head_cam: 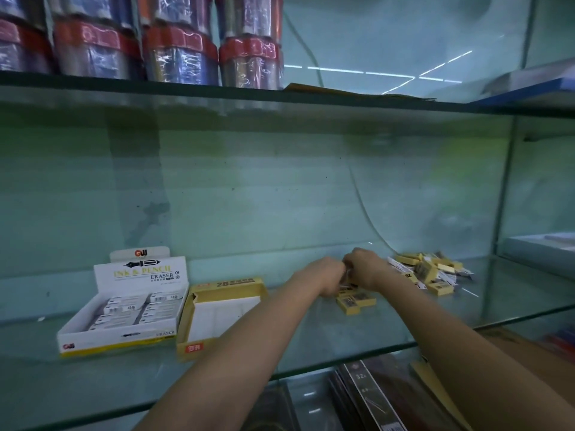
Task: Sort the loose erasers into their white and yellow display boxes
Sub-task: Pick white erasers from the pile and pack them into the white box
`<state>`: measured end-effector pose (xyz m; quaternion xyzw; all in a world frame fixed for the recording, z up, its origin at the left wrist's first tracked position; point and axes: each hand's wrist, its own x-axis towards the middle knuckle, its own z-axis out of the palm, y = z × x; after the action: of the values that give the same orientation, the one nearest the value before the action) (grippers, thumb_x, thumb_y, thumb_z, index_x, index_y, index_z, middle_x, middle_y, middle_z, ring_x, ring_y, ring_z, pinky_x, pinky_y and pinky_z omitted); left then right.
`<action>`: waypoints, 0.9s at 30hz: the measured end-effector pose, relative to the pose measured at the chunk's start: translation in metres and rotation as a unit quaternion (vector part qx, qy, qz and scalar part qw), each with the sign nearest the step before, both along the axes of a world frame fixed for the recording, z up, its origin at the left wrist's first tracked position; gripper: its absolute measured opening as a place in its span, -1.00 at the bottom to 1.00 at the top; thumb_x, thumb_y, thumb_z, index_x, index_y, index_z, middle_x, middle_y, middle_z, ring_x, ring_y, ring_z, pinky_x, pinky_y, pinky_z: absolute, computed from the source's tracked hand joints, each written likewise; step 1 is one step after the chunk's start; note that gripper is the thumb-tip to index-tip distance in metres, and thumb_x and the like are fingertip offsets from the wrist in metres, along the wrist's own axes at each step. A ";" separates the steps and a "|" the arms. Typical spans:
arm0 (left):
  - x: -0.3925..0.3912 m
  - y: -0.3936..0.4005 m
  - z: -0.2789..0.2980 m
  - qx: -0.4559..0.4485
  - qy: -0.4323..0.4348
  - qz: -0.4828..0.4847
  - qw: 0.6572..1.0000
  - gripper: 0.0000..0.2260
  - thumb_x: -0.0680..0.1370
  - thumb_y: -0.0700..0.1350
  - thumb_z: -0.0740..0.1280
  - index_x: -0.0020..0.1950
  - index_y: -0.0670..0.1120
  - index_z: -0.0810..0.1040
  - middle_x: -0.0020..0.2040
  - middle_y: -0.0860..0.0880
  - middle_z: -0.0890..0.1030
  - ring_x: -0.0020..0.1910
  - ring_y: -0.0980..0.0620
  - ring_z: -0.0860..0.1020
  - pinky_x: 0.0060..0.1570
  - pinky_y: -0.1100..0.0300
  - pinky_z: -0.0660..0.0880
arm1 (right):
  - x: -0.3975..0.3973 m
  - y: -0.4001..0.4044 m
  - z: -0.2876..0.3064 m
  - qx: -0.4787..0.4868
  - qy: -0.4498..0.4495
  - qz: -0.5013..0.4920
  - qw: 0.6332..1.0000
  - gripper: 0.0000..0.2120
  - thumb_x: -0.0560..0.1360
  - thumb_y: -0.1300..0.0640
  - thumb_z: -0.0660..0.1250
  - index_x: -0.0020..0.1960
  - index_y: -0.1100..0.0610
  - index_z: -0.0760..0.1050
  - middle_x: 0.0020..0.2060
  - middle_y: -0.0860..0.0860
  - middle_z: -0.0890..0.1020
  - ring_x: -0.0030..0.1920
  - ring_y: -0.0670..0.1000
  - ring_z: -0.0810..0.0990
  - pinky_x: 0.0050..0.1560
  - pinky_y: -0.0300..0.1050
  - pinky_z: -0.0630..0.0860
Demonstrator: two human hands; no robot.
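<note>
Both my left hand [323, 276] and right hand [362, 269] curl around a small stack of yellow erasers [354, 298], squaring it. I gather them so they fit the yellow box [217, 346] together.

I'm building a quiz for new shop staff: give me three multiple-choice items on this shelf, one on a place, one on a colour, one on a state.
1. The loose eraser pile lies:
A. right of both hands
B. inside the white box
C. on the top shelf

2. The box nearest the left hand is:
A. blue
B. yellow
C. red

3. The white box is:
A. empty
B. sealed
C. open, holding erasers

Key: 1 A, the pile sits beyond the right hand; 2 B, the yellow box is closest; 3 C, rows of erasers show inside.
</note>
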<state>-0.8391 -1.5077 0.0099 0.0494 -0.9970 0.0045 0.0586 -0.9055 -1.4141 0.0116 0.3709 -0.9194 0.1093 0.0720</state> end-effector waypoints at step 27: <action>0.116 -0.100 0.025 0.160 0.132 0.065 0.976 -0.80 0.45 -0.32 0.31 0.05 -0.18 0.57 0.07 -0.12 0.61 0.01 -0.03 0.55 -0.01 0.21 0.46 | 0.059 -0.041 0.000 -0.418 -0.357 0.119 0.826 -0.92 0.43 0.35 0.33 -0.15 0.20 0.48 -0.19 0.18 0.62 -0.27 0.01 0.65 -0.23 -0.23 0.52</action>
<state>-0.7233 -1.6076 0.0353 0.1233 -0.9630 -0.1579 0.1806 -0.8461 -1.4554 0.0116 0.3468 -0.6957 0.6162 -0.1269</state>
